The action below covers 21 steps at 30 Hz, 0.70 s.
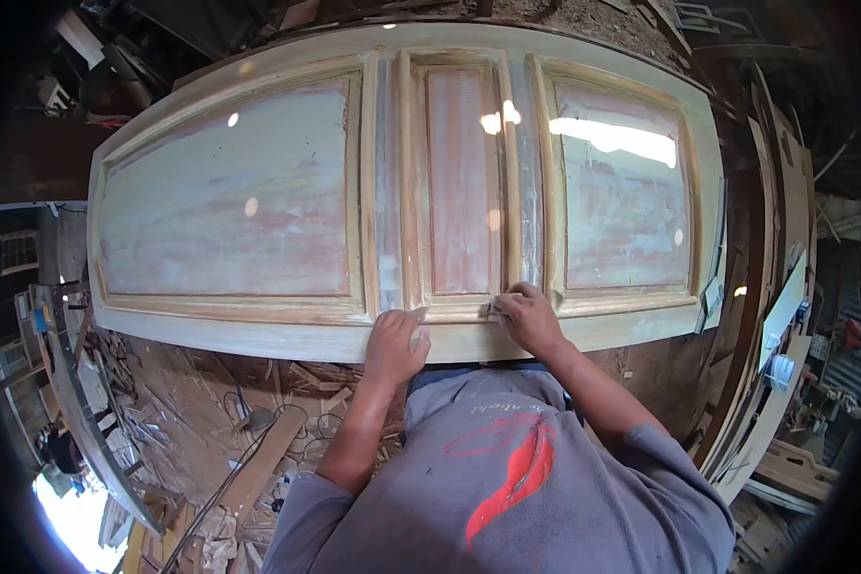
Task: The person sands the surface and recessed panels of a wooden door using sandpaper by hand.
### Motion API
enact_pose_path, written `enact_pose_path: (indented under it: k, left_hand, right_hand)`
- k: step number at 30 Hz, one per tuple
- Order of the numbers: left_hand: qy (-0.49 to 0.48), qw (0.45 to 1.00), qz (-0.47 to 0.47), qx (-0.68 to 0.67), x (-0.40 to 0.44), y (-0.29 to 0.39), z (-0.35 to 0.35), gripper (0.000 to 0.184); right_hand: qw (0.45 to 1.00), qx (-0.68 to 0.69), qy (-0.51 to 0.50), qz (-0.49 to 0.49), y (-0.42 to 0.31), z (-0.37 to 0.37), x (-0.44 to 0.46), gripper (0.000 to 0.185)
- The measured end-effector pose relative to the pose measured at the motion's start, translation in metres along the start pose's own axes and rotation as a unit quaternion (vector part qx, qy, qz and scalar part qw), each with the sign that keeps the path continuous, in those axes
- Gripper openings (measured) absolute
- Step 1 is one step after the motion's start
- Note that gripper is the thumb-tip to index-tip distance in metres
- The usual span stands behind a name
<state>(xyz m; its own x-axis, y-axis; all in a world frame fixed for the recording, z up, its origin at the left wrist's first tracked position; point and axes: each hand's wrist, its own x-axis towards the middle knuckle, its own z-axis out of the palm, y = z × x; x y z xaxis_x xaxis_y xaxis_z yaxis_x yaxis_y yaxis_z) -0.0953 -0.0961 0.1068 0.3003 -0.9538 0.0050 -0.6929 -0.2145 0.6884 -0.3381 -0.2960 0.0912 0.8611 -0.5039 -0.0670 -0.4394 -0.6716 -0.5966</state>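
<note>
A large panelled wooden door (229,325) lies flat in front of me, with pale, patchy coating over its raised frames and three recessed panels. My right hand (529,319) is closed at the lower right corner of the narrow middle panel (464,182). A small greyish piece, apparently folded sandpaper (494,305), shows under its fingertips against the moulding. My left hand (397,346) lies on the door's near rail, by the lower left corner of the middle frame. Its thumb is apart from the fingers, and nothing shows in it.
Wood scraps and shavings (182,402) litter the floor at the left, with a dark cable (222,488) and a loose plank (263,457) among them. Long boards (760,287) lean along the right side. Bright light reflects off the right panel (621,220).
</note>
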Motion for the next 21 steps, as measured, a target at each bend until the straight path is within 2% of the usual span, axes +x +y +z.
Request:
enact_pose_path:
  k: [1, 4, 6, 8, 11, 12, 14, 17, 20, 21]
  left_hand:
    - [0.013, 1.000, -0.004, 0.000, -0.005, -0.004, -0.005, 0.036]
    - [0.048, 0.998, -0.042, 0.015, -0.016, -0.016, -0.014, 0.033]
    - [0.066, 0.997, -0.048, 0.015, -0.017, -0.020, -0.012, 0.032]
    - [0.081, 0.995, -0.049, 0.008, -0.013, -0.018, -0.011, 0.032]
    - [0.087, 0.994, -0.066, 0.000, -0.022, -0.018, -0.020, 0.031]
    - [0.084, 0.993, -0.081, -0.002, -0.030, -0.020, -0.022, 0.030]
    - [0.088, 0.991, -0.100, -0.002, -0.039, -0.027, -0.021, 0.029]
    - [0.091, 0.990, -0.108, -0.008, -0.044, -0.031, -0.014, 0.028]
    - [0.088, 0.990, -0.109, -0.015, -0.042, -0.024, -0.015, 0.028]
    - [0.094, 0.989, -0.111, -0.018, -0.043, -0.023, -0.015, 0.027]
  right_hand:
    - [0.998, -0.031, 0.038, -0.038, -0.005, 0.001, -0.002, 0.018]
    - [1.000, -0.007, 0.009, -0.015, -0.016, 0.029, 0.003, 0.019]
    - [0.997, 0.011, -0.020, -0.071, -0.037, 0.054, 0.026, 0.020]
    - [0.996, 0.050, -0.049, -0.063, -0.059, 0.073, 0.048, 0.022]
    - [0.991, 0.022, -0.132, -0.024, -0.027, 0.047, 0.033, 0.026]
    - [0.983, 0.057, -0.172, -0.009, -0.025, 0.026, 0.031, 0.031]
    - [0.986, 0.019, -0.167, -0.008, -0.041, 0.022, 0.026, 0.036]
    - [0.992, 0.040, -0.076, -0.088, -0.067, 0.066, 0.034, 0.050]
    - [0.989, 0.002, -0.076, -0.125, -0.067, 0.052, 0.021, 0.066]
    - [0.985, -0.010, -0.117, -0.125, -0.053, 0.048, 0.008, 0.077]
